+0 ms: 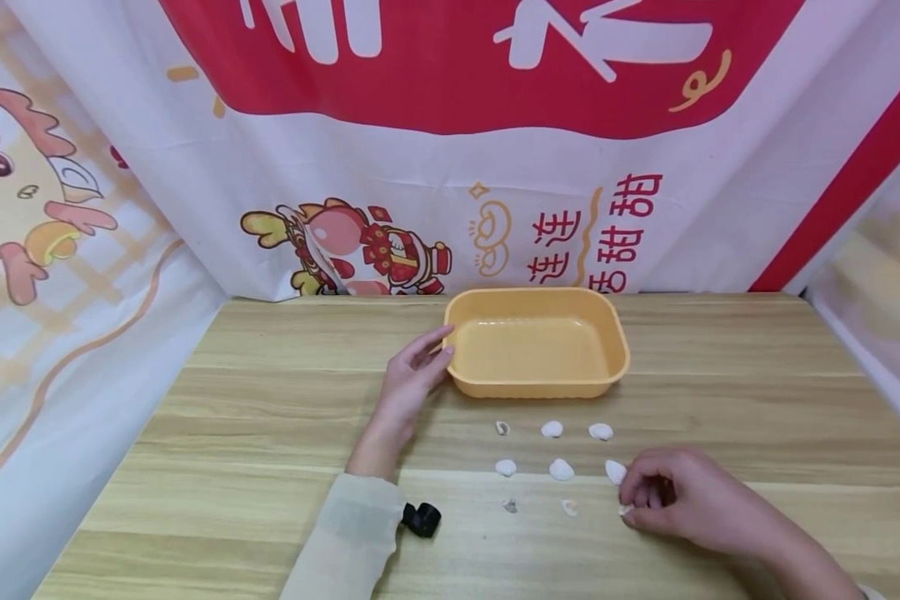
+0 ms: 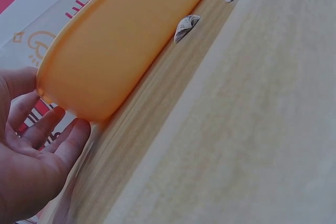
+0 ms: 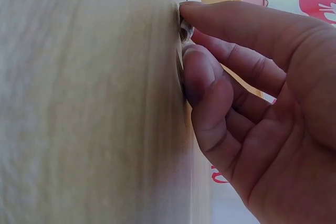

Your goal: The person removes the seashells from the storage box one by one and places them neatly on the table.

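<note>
My left hand (image 1: 412, 375) rests its fingertips against the outside of the left end of a yellow plastic basin (image 1: 536, 389); the left wrist view shows these fingers (image 2: 76, 137) spread and slightly bent along its wall. Nothing lies inside the basin. At the front right, my right hand (image 1: 690, 500) pinches a small seashell (image 1: 625, 510) between thumb and fingers, low at the tabletop. In the right wrist view that shell (image 3: 185, 31) is partly hidden by the fingertips. A white seashell (image 1: 616, 472) lies just behind the pinching fingers.
More seashells (image 1: 561, 469) lie in three rows in front of the basin, some white and whole, others small and broken-looking. A black clip-like object (image 1: 422, 519) sits by the left sleeve (image 1: 352, 525). Behind the wooden table (image 1: 217, 433) hangs a printed cloth (image 1: 390, 158).
</note>
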### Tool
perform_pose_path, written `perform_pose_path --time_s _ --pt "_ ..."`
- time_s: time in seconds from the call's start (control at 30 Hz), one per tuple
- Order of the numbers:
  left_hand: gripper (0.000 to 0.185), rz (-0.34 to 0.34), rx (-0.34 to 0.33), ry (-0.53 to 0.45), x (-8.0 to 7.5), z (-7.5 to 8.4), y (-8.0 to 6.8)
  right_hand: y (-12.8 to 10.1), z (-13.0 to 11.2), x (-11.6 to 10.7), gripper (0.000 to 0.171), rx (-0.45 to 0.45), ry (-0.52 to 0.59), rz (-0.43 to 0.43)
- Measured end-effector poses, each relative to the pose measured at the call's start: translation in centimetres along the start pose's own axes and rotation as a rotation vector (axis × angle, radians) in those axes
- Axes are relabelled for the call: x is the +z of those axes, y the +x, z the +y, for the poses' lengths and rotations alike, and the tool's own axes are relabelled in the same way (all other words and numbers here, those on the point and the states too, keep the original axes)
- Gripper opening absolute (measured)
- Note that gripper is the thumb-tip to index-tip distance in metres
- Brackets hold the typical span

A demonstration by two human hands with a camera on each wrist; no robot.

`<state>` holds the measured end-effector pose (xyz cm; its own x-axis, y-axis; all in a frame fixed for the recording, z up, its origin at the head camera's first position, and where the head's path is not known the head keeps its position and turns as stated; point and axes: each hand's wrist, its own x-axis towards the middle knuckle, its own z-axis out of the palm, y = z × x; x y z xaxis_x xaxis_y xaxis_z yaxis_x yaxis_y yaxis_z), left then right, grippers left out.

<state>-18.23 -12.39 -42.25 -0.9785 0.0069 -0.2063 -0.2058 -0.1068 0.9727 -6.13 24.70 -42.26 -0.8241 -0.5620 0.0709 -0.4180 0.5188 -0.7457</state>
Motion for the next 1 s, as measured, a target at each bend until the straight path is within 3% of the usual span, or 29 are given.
perform_pose_path --time_s 0.57,1.0 --pt "0.037 0.007 0.01 -0.016 0.07 -0.19 0.12 0.1 -0.26 -0.21 0.018 0.055 0.004 -0.014" --pt "0.038 -0.008 0.012 -0.01 0.22 -0.21 0.34 -0.13 -0.56 -0.2 0.019 0.068 -0.038 0.051"
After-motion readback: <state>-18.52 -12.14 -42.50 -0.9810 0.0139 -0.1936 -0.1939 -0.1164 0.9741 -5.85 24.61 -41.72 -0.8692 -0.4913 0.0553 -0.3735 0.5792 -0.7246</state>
